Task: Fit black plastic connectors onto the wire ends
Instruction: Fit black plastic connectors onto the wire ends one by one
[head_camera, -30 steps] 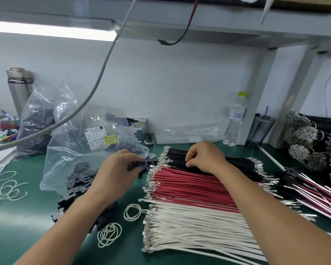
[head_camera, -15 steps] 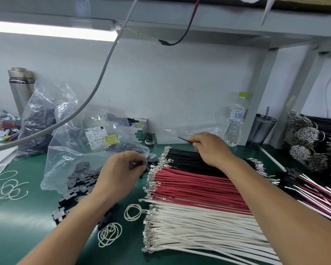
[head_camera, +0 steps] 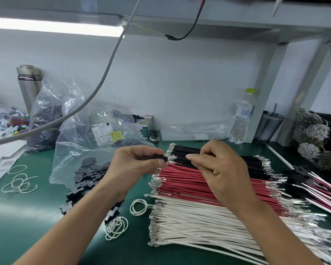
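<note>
Left hand: the left hand (head_camera: 136, 165) is hovering above the green mat (head_camera: 27, 226), fingers and thumb curled and pinching a black plastic connector (head_camera: 161, 158) that is sticking out rightward from the fingertips.
Right hand: the right hand (head_camera: 218, 169) is hanging over the black wires (head_camera: 187, 153), fingers bunched and pinching what I take to be a single black wire; the wire itself is blending into the bundle behind it, so I cannot make out its tip.
Key relation: the connector is sitting directly left of the right hand, just beside it and level with it; its long axis is running left to right, in line with the wires. The gap between the two is closing over the crimped ends of the black wires.
Step in hand: judging by the pose, the person is lining up a wire end with the connector's open face.
Next move: it is likely calling for a straight leftward push along that axis, the left hand bracing.
Red wires (head_camera: 208, 186): lying just nearer the person than the black wires.
White wires (head_camera: 199, 222): lying nearer still, beside the red ones.
Loose connectors (head_camera: 88, 175): spilling from a clear plastic bag (head_camera: 75, 142), left of the black wires.
Finished leads (head_camera: 317, 184): lying right of the black wires, connectors already on.
</note>
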A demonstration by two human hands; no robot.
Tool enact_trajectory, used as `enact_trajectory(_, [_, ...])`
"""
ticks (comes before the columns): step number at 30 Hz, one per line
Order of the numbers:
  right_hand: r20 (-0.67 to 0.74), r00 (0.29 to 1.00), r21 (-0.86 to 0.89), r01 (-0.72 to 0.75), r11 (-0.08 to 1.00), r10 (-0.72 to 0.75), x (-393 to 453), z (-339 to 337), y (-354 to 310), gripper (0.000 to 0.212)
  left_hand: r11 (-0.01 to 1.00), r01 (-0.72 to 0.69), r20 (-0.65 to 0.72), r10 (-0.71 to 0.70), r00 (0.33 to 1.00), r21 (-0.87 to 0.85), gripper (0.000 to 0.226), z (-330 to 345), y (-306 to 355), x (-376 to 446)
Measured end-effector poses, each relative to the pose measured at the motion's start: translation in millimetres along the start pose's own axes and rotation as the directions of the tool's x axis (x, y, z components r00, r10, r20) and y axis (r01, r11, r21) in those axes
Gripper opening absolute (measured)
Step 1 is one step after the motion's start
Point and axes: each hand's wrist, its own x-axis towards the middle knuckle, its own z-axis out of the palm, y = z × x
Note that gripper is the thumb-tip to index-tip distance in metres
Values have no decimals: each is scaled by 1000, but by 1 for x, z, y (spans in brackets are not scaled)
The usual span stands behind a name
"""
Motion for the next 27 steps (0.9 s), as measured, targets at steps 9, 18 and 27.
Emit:
enact_trajectory(9, [6, 991, 157, -131, 979, 132, -10, 3, -1, 15, 999, 25, 85, -22, 996, -31, 30, 8, 0, -5])
enact_trajectory(18, [1, 985, 185, -171, 968, 174, -11, 4, 0, 13, 998, 35, 120, -29, 992, -44, 35, 9, 1, -6])
enact_trajectory(27, [114, 984, 101, -146, 984, 134, -9, -1, -1, 11, 997, -42, 124, 33, 992, 65, 28, 13, -1, -8])
